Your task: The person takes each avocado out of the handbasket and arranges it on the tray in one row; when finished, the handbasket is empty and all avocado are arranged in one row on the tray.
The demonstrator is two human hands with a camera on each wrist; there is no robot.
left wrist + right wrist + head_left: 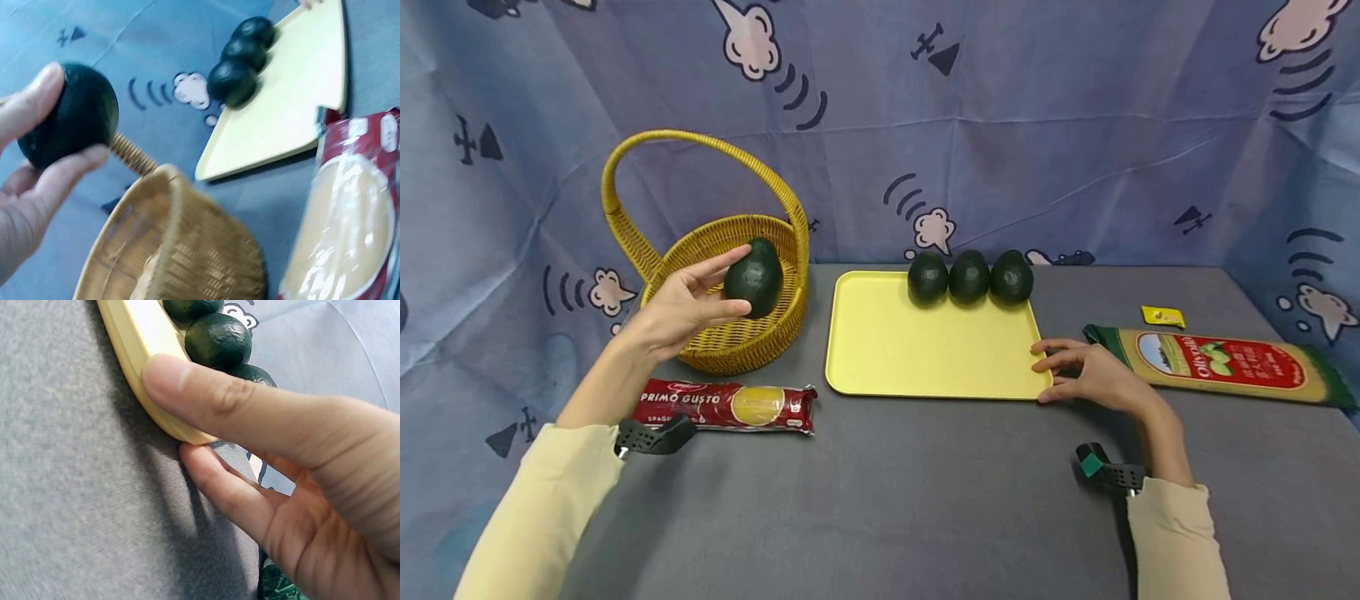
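My left hand (677, 308) pinches a dark green avocado (754, 279) between thumb and fingers, in front of the wicker basket's (745, 358) opening in the head view. The left wrist view has the same avocado (75, 119) raised beyond the basket rim (172, 181). At the right end of a yellow tray (925, 354), my right hand (1093, 375) grips the edge near the front corner. The right wrist view shows its thumb (169, 381) across the tray's rim (134, 369) and a finger beneath the corner. Three more avocados (969, 277) sit in a row along the tray's far edge.
A red spaghetti packet (730, 406) lies in front of the basket. On the right lies a long green-and-tan pasta packet (1225, 360), with a small yellow sachet (1163, 317) behind it. Patterned blue cloth (880, 150) hangs behind the grey table (887, 500).
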